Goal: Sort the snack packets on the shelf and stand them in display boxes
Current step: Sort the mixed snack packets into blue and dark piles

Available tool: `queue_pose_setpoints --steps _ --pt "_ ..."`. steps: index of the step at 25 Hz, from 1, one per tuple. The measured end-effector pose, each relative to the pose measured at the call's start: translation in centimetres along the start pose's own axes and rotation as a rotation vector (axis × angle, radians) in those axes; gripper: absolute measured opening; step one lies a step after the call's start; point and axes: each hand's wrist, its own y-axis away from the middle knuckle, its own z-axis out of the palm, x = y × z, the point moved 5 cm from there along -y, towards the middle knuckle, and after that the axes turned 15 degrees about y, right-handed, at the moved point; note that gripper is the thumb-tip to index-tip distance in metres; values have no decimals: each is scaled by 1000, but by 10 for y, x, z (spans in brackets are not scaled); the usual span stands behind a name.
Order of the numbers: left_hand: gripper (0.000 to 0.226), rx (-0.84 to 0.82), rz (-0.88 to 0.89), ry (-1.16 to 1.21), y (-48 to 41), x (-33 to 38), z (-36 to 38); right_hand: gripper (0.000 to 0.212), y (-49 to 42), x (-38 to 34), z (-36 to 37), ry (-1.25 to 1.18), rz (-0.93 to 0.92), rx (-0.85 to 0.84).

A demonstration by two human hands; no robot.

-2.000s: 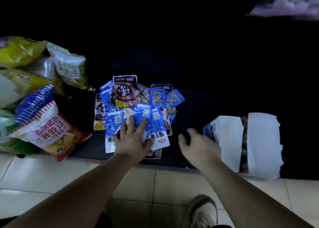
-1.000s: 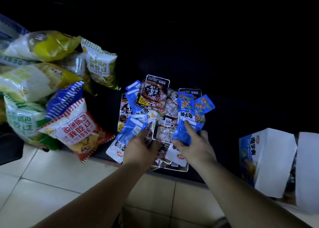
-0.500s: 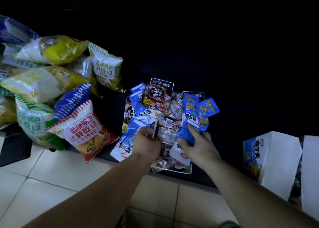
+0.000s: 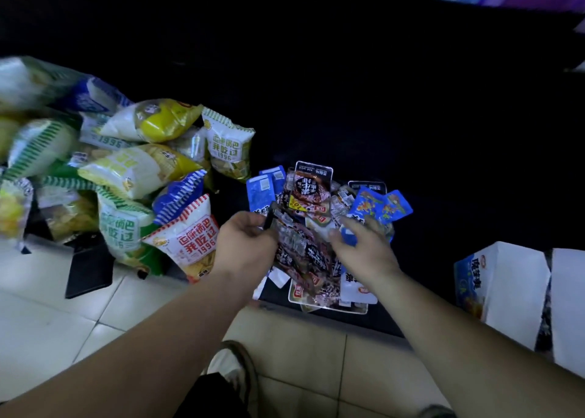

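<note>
**While packets lie heaped, two hands work the shelf**

Seen from the head camera, a person's left hand (image 4: 245,243) grips a bunch of dark packets (image 4: 297,246) near the front edge of a dark shelf (image 4: 443,215), its fingers (image 4: 253,227) clenched round the bunch's left side. The right hand (image 4: 364,250) is just beside it, fingers (image 4: 349,224) released and spread over blue packets (image 4: 383,207); blur hides whether they touch. Both hands are over a loose pile (image 4: 311,189) of small packets lying flat mid-shelf. Large crisp bags (image 4: 193,240) are heaped to the left. A display box (image 4: 503,288), white with a blue front, stands at the right, well apart from the pile. Tiled floor (image 4: 79,322) runs below the shelf edge, where a shoe (image 4: 234,367) shows.
</note>
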Motion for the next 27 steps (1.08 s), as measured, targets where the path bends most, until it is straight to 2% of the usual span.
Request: queue_pose_setpoints --steps 1,3,5,6,7,9,11,13,16,18,20,22,24,25,27 --pt "12 19 -4 26 0 8 0 50 8 -18 -12 -126 -82 -3" --pt "13 72 -52 121 1 18 2 46 23 -46 -25 -316 -198 -198" --pt "15 99 -116 217 7 17 11 63 39 -64 -35 -306 -276 -412" --pt "15 96 -158 264 13 15 18 73 45 -65 -37 -231 -322 -447" --pt "15 77 -196 312 19 11 27 75 48 -63 -38 -115 -365 -415" --pt "15 -13 -256 388 31 7 46 56 47 -51 -41 67 -414 -211" --pt "10 -121 -309 423 31 1 61 51 43 -28 -46 -43 -350 -46" --pt "10 -143 -284 367 26 -6 66 48 41 -2 -55 -209 -216 62" --pt "12 -61 -164 105 19 -22 67 39 41 32 -70 -373 -15 201" --pt "26 -122 -84 -23 23 -26 81 36 42 51 -83 -462 93 282" --pt "46 -183 10 -150 22 -28 92 36 43 62 -95 -519 128 303" --pt "62 -172 129 -374 23 -25 101 37 50 69 -108 -457 86 300" --pt "65 -222 244 -446 28 -22 115 45 57 74 -115 -344 34 286" --pt "65 -293 256 -426 30 -24 125 50 61 79 -116 -299 16 271" --pt "66 -496 110 -346 43 -33 150 58 66 92 -112 -235 1 223"
